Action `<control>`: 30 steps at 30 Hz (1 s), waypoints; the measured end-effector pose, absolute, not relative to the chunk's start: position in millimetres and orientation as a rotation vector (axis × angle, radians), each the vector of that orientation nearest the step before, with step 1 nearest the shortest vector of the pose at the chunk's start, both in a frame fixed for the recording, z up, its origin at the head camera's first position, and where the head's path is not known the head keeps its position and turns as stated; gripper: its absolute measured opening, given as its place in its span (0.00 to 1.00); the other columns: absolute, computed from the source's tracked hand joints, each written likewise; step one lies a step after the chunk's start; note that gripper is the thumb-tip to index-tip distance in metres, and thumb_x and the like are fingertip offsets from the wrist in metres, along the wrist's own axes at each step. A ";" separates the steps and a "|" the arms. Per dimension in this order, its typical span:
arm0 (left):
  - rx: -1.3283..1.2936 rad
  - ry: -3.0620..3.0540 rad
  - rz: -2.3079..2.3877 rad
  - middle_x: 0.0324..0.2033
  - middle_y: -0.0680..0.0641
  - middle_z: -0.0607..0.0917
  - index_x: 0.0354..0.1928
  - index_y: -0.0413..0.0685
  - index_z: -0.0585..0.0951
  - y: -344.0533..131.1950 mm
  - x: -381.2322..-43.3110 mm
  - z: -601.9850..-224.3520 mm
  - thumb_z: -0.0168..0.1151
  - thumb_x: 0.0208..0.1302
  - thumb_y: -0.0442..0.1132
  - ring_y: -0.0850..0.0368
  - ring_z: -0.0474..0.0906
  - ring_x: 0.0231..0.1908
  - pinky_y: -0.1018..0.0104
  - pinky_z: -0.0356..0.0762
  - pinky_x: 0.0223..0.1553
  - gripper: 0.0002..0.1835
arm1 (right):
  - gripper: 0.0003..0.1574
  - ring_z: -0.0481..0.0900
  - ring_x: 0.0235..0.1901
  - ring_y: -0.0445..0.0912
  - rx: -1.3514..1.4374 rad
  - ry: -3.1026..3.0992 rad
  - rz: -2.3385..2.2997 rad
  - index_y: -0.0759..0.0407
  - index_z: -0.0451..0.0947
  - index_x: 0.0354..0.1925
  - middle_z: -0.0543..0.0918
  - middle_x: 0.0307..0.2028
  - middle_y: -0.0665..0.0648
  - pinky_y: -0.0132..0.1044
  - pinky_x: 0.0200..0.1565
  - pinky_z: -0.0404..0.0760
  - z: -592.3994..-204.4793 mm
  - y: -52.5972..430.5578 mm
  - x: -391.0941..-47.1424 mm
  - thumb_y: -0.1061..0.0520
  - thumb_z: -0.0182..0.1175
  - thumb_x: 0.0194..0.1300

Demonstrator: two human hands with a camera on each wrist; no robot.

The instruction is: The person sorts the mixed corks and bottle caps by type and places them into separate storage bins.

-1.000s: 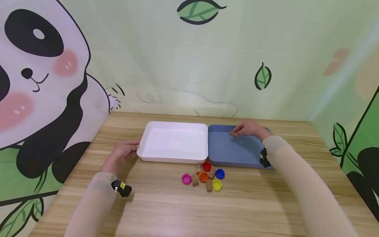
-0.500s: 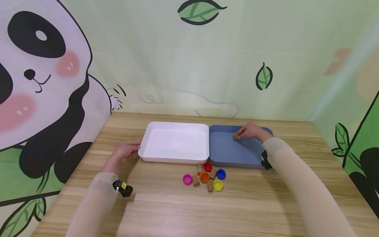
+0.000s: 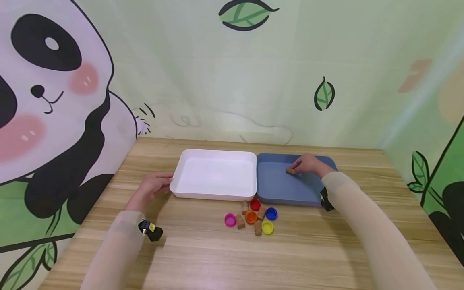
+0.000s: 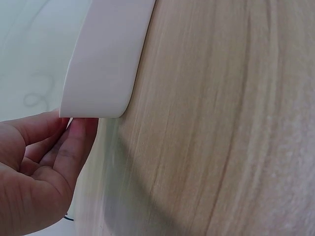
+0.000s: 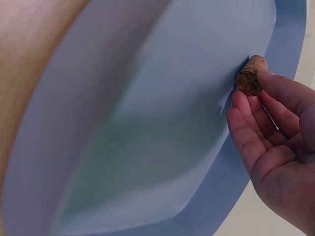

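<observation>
In the right wrist view, my right hand point(image 5: 280, 132) pinches a cork point(image 5: 252, 76) by its side between thumb and fingers. The cork is right at the floor of the blue tray point(image 5: 162, 162). From the head view, the right hand point(image 3: 308, 164) reaches over the blue tray's far half. My left hand point(image 3: 152, 185) is at the left end of the white tray point(image 3: 214, 173). Up close in the left wrist view, the fingertips of the left hand point(image 4: 49, 167) touch the outer wall of the white tray point(image 4: 103, 69), the thumb near its rim.
In front of the trays lie several corks, one brown cork point(image 3: 258, 228) nearest me. Among them are small round caps: pink point(image 3: 230, 220), orange point(image 3: 251, 217), red point(image 3: 255, 204), blue point(image 3: 271, 213) and yellow point(image 3: 268, 227). A printed cloth point(image 3: 203, 72) hangs behind the table.
My right hand has moved slightly right and lowered the cork toward the blue tray's floor. The left hand stays at the white tray's end.
</observation>
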State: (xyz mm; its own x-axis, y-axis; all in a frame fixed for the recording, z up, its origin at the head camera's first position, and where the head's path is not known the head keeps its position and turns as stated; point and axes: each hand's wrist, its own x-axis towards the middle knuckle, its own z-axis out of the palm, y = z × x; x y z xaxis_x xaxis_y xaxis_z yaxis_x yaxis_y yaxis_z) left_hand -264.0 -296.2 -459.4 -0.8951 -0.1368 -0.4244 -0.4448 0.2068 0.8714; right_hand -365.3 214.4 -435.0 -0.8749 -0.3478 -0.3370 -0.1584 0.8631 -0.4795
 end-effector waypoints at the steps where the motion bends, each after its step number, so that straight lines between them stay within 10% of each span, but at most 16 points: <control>1: -0.553 2.228 1.745 0.69 0.32 0.73 0.70 0.33 0.71 -296.1 -264.3 -459.1 0.60 0.74 0.33 0.70 0.81 0.33 0.72 0.87 0.44 0.26 | 0.20 0.86 0.43 0.51 -0.368 2.619 -0.629 0.71 0.82 0.56 0.85 0.54 0.70 0.38 0.46 0.87 -435.2 214.2 -365.2 0.61 0.62 0.69; 30: -0.508 2.216 1.794 0.61 0.34 0.82 0.69 0.28 0.70 -296.7 -264.0 -459.0 0.59 0.73 0.30 0.69 0.81 0.31 0.75 0.86 0.39 0.26 | 0.26 0.84 0.54 0.60 -0.415 2.633 -0.540 0.72 0.79 0.59 0.83 0.57 0.72 0.49 0.56 0.85 -422.3 214.9 -364.1 0.58 0.62 0.68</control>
State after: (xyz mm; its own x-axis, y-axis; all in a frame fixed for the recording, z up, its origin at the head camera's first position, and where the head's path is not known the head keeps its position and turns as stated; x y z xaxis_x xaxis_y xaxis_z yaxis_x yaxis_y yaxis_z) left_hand -264.0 -296.7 -459.0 -0.9094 -0.1134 -0.4002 -0.4151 0.1834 0.8911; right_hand -364.1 214.9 -422.3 -0.8678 -0.3636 -0.3386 -0.2010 0.8801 -0.4301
